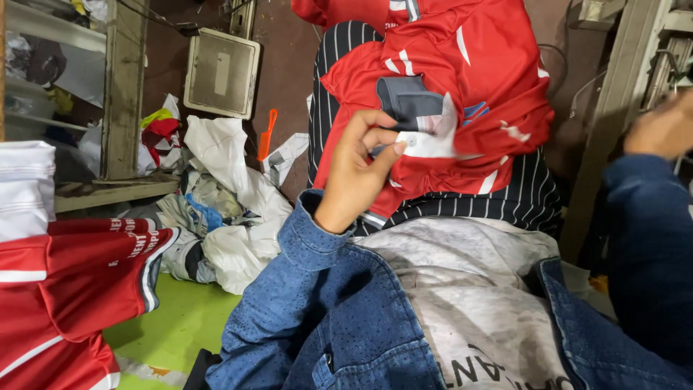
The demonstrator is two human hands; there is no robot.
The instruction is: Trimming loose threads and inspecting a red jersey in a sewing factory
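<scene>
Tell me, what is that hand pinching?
The left hand pinches a small white fabric label at its lower left edge. Whether the blurred right hand holds anything cannot be told.

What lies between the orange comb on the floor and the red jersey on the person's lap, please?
In the head view, a white strip of cloth lies on the dark floor between the orange comb and the red jersey.

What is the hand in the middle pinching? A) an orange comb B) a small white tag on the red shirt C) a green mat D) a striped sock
B: the left hand pinches a small white tag at the grey collar of the red shirt lying on the lap; the orange comb lies apart on the floor.
</scene>
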